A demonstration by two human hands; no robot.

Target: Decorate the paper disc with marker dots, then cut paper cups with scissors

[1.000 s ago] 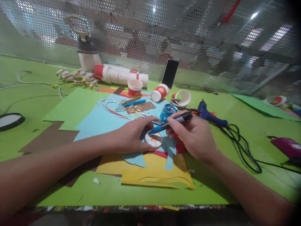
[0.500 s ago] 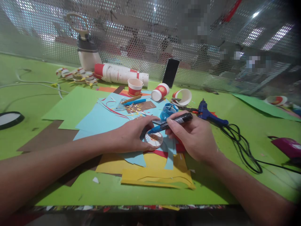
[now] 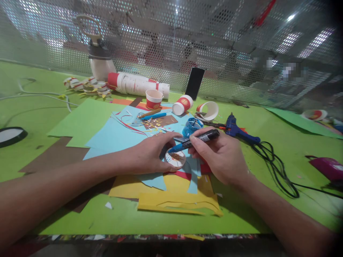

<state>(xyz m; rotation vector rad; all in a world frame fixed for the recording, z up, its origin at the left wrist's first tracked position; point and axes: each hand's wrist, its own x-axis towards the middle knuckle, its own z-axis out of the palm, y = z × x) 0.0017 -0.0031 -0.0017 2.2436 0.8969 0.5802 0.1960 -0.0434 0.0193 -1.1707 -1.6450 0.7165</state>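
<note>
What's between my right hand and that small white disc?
The marker: your right hand grips it, and its blue end slants down over the white disc. That shows in the head view.

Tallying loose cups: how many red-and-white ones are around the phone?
3: an upright cup left of the phone, a toppled cup in front, a tipped cup right. Any behind it would be hidden.
</note>
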